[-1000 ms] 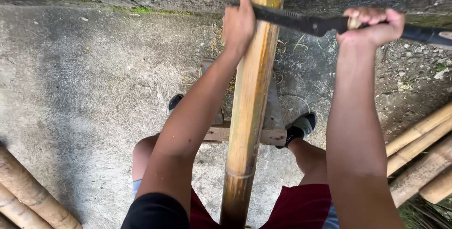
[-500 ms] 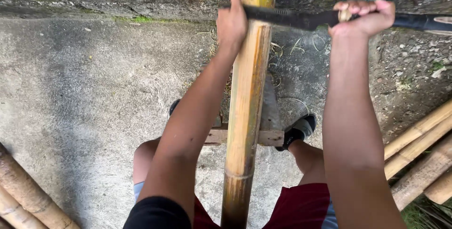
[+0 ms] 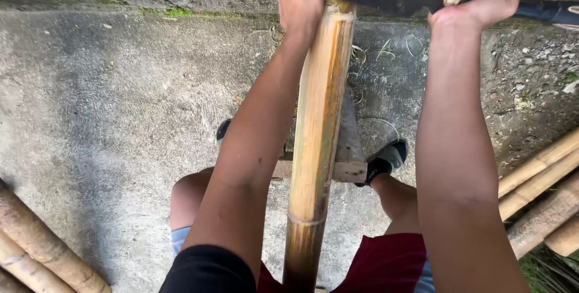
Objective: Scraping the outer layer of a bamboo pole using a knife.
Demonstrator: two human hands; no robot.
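Bamboo pole (image 3: 316,130) stands upright btwn the knees, foot on a wood block (image 3: 348,169) on the concrete ground (image 3: 108,106). Head view: left hand (image 3: 300,0) pressed on the knife (image 3: 386,0) blade's far end by the pole top (grip unclear), right hand (image 3: 476,0) clenched round its handle. More poles (image 3: 543,190) at right edge.

You stand on a rough grey concrete floor (image 3: 108,118). Bamboo poles (image 3: 42,251) lie on it at your lower left, more bamboo lengths (image 3: 543,190) at your right, beside scattered gravel (image 3: 531,70)
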